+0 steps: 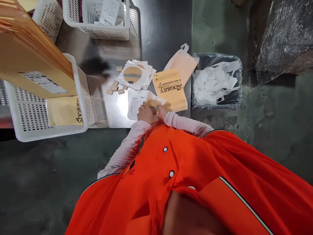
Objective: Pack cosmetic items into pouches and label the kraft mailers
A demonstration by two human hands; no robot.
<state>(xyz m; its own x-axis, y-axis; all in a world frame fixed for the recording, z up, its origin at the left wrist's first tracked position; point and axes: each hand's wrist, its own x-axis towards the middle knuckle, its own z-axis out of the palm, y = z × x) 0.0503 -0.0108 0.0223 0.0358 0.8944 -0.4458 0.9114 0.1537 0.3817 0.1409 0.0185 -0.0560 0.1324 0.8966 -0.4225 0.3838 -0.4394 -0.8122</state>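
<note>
My left hand (146,114) and my right hand (162,111) meet low at the table's near edge, pinching a small tan piece (153,105) between their fingers. A thin metallic strip seems to lie on it, though my fingers partly hide it. Under my hands lies a white printed sheet (137,106). Beyond them are a stack of yellow "Sbeauty" envelopes (170,90), white packets with a round tan pad (133,74), and several loose tan squares (113,88).
The steel table (166,29) holds white perforated baskets (95,19), one with a yellow envelope (64,111). Large kraft envelopes (31,55) overhang the left. A dark blurred shape (95,67) crosses the table. A bin of white scraps (216,80) stands right.
</note>
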